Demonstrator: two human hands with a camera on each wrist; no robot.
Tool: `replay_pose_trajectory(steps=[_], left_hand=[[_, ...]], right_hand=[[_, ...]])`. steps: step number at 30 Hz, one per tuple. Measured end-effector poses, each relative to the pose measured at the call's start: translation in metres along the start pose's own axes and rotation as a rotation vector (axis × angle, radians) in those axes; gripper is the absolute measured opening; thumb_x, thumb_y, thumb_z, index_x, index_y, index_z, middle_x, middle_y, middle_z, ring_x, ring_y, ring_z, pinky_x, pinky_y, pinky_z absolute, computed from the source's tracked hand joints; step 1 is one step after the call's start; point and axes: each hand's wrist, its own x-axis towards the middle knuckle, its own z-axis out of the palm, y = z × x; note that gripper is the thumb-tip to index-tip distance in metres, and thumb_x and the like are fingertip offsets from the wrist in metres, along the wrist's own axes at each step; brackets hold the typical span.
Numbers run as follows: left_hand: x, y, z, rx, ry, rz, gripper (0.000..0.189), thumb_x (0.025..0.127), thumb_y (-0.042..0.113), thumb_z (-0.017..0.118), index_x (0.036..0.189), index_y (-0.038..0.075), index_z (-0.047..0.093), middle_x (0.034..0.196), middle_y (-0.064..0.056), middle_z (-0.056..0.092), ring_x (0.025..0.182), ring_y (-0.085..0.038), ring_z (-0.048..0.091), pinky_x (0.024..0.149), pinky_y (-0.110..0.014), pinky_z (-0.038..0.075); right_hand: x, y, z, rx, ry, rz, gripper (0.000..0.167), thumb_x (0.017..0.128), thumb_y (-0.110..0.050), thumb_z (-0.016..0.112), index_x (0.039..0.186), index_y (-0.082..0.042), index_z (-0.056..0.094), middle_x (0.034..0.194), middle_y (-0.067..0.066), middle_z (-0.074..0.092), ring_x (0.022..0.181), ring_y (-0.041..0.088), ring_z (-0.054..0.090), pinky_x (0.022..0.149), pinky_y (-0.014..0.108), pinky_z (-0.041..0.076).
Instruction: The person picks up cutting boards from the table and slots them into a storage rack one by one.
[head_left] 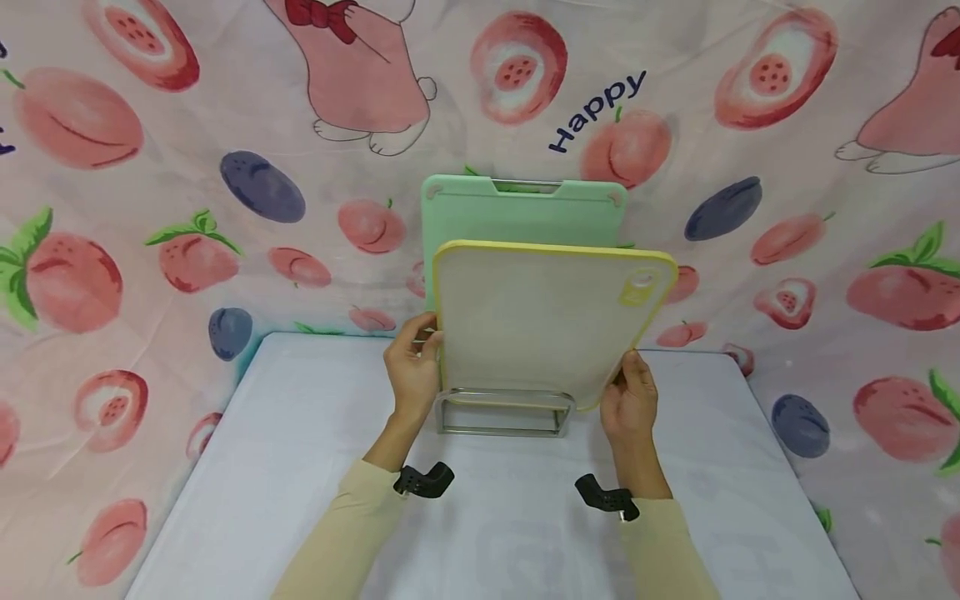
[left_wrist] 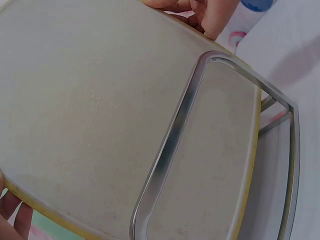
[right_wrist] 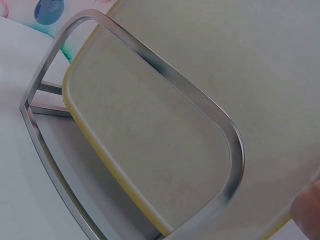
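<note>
A whitish cutting board [head_left: 536,325] with a yellow rim stands tilted in the metal rack [head_left: 498,432], behind its front bar. Its lower edge hangs above the rack's base in the right wrist view. My left hand [head_left: 415,375] holds the board's left edge between thumb and fingers. At the lower right edge, my right hand [head_left: 630,404] pinches the rim; in the left wrist view the right hand [left_wrist: 207,15] shows at the top. Behind stands a mint green cutting board [head_left: 525,225] with a notched top; its lower part is hidden.
A white-covered table [head_left: 315,417] lies under the rack. A cloth printed with fruit [head_left: 300,275] hangs behind and at both sides. Each wrist carries a black camera mount, such as the left mount [head_left: 425,481].
</note>
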Motion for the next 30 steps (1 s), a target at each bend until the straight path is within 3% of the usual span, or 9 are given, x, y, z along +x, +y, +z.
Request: replay_pose_trajectory(steps=[8,15,24,30], left_hand=[[0.002,0.002,-0.004,0.004,0.014,-0.008,0.022,0.076,-0.021,0.065,0.097,-0.015,0.065,0.085,-0.028,0.063,0.070,-0.042,0.058,0.062,-0.034,0.050],[0.001,-0.003,-0.013,0.021,0.036,-0.031,0.022,0.077,-0.021,0.064,0.098,-0.014,0.066,0.085,-0.028,0.064,0.072,-0.042,0.057,0.063,-0.030,0.049],[0.002,-0.002,-0.018,0.016,0.031,-0.041,0.023,0.077,-0.022,0.064,0.098,-0.013,0.066,0.085,-0.028,0.064,0.072,-0.041,0.057,0.063,-0.025,0.048],[0.004,0.000,-0.022,0.016,0.004,-0.036,0.023,0.078,-0.022,0.063,0.099,-0.014,0.065,0.087,-0.028,0.064,0.071,-0.043,0.057,0.063,-0.026,0.048]], right_hand=[[-0.001,0.005,0.005,0.003,0.030,0.004,0.017,0.093,-0.005,0.056,0.085,0.002,0.069,0.087,0.011,0.063,0.085,0.019,0.057,0.076,0.027,0.045],[-0.004,0.011,0.008,-0.064,0.027,0.006,0.015,0.091,-0.007,0.060,0.087,0.001,0.072,0.092,0.010,0.063,0.091,0.019,0.056,0.081,0.027,0.044],[-0.006,0.015,0.009,-0.089,-0.006,0.012,0.016,0.092,-0.008,0.059,0.090,-0.001,0.073,0.094,0.009,0.064,0.093,0.018,0.056,0.083,0.026,0.044],[-0.007,0.016,0.011,-0.101,0.022,0.027,0.017,0.092,-0.009,0.058,0.092,-0.001,0.073,0.094,0.008,0.064,0.092,0.018,0.057,0.082,0.026,0.045]])
